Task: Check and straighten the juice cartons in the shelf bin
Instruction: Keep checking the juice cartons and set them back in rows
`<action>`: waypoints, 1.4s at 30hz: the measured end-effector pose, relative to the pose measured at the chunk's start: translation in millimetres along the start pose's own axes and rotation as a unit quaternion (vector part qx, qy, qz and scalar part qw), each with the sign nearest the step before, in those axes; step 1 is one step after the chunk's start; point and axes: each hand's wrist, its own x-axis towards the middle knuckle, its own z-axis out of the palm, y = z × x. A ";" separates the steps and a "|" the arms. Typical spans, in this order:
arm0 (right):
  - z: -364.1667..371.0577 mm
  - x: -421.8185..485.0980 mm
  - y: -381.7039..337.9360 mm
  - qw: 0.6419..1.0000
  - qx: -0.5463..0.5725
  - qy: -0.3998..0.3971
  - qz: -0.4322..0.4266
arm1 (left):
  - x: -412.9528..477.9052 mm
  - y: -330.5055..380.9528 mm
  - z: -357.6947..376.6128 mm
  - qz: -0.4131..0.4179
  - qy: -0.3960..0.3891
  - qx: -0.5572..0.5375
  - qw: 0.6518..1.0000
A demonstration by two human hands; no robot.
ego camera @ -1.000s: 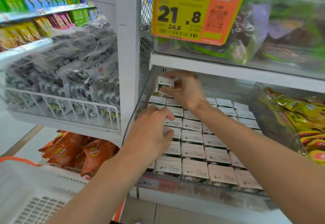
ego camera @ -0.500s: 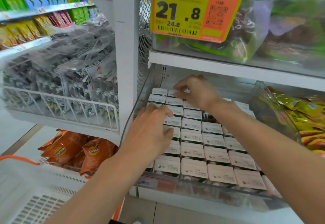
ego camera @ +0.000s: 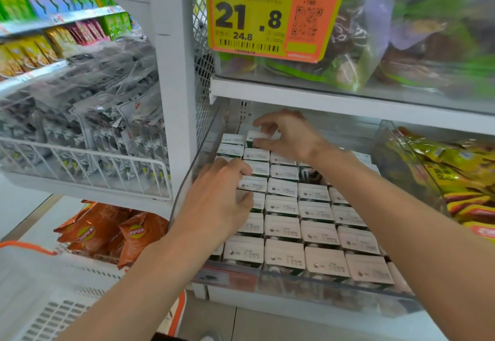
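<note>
While the left hand (ego camera: pixel 219 207) rests with loosely bent fingers on the juice cartons (ego camera: pixel 284 209) packed in the clear shelf bin (ego camera: pixel 308 281), the right hand (ego camera: pixel 292 134) beyond it pinches a back-row carton (ego camera: pixel 258 137), which sits slightly above its neighbours.

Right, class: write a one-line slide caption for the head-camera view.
Right hand pinches a back-row juice carton in the clear shelf bin; left hand rests on cartons by the bin's left wall.
</note>
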 end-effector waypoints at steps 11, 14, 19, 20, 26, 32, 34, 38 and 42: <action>-13.2 -49.0 -16.2 0.912 0.319 0.254 0.053 | 4.9 1.7 1.4 0.017 0.050 -0.078 0.996; -23.0 -82.6 -22.9 0.892 0.392 0.221 0.046 | 5.4 8.8 -0.5 0.047 0.067 -0.162 0.983; -34.1 -138.6 -20.3 0.860 0.482 0.157 0.055 | 1.7 27.0 -5.1 0.084 -0.034 -0.308 0.947; -34.0 -145.9 -18.1 0.851 0.496 0.156 0.065 | 0.0 29.8 -4.7 0.083 -0.052 -0.325 0.941; -29.2 -166.5 -9.2 0.827 0.536 0.082 0.147 | -5.0 37.6 1.5 -0.005 -0.089 -0.398 0.913; -24.7 -172.2 -1.7 0.821 0.529 0.083 0.199 | -3.3 37.9 3.6 -0.043 -0.117 -0.459 0.880; -24.9 -173.5 1.4 0.820 0.529 0.086 0.203 | -2.0 38.0 5.2 -0.039 -0.127 -0.466 0.875; -24.6 -176.1 6.1 0.814 0.540 0.085 0.198 | 0.6 33.7 7.0 -0.032 -0.141 -0.467 0.872; -24.2 -179.5 5.6 0.796 0.568 0.088 0.188 | 2.9 30.7 10.1 -0.041 -0.145 -0.482 0.863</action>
